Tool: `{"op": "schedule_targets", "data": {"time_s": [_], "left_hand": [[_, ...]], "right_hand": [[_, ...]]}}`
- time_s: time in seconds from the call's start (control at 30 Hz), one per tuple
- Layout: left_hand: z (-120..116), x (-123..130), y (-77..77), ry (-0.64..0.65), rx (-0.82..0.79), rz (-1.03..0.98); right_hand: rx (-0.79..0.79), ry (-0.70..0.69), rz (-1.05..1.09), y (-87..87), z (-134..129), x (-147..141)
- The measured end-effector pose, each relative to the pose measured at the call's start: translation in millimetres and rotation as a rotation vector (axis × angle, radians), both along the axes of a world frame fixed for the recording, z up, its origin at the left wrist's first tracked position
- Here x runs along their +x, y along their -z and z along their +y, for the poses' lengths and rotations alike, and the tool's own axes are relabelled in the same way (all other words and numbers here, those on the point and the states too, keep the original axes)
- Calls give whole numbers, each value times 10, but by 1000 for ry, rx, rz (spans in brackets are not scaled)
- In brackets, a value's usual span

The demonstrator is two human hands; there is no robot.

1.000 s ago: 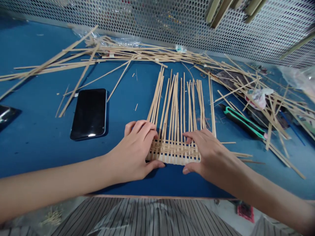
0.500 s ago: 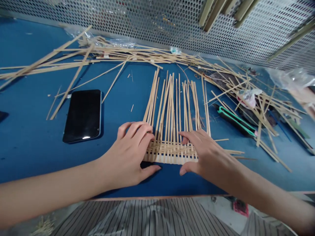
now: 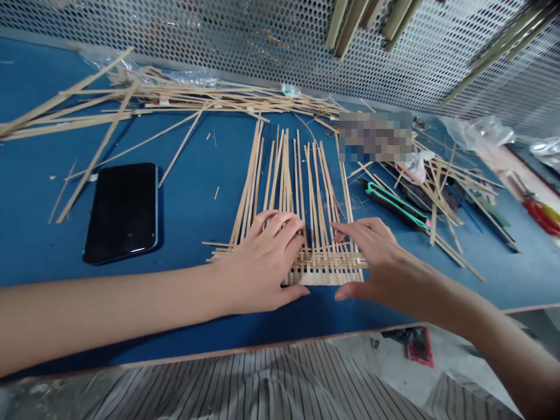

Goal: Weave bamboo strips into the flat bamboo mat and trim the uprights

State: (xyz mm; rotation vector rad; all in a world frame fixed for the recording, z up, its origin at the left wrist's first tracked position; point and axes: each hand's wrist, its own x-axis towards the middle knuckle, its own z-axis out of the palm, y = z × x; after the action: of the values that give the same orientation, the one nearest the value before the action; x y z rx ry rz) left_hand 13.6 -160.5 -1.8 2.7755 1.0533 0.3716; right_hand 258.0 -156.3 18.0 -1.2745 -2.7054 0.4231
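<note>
left hand [image 3: 258, 262] has slid further onto the bamboo weave [image 3: 326, 275], and strip ends [image 3: 219, 252] now stick out its left side

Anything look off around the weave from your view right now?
Yes: several crosswise bamboo strips stick out past the left side of the woven bamboo mat, beside the left hand, leaving that edge ragged and uneven.

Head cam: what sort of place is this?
Probably a craft workshop for bamboo weaving: a part-woven mat sits on a blue workbench, with loose bamboo strips and a green-trimmed utility knife nearby.
</note>
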Motion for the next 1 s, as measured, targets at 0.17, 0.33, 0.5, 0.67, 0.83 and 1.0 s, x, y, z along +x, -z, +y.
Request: {"op": "schedule_targets", "data": {"time_s": [0.17, 0.33, 0.5, 0.67, 0.83, 1.0], "left_hand": [[34, 93, 37, -42, -95, -14], [1, 94, 36, -39, -108, -35], [20, 171, -8, -20, -94, -50], [113, 349, -14, 47, -68, -15], [155, 447, 18, 45, -85, -35], [149, 472, 18, 39, -162, -79]], "right_hand": [[-40, -9, 5, 36, 34, -10], [-50, 52, 28, 6, 2, -27], [13, 44, 36, -122, 46, 151], [-8, 116, -91, -144, 115, 353], [-93, 110, -127, -48, 180, 409], [-105, 46, -75, -64, 201, 403]]}}
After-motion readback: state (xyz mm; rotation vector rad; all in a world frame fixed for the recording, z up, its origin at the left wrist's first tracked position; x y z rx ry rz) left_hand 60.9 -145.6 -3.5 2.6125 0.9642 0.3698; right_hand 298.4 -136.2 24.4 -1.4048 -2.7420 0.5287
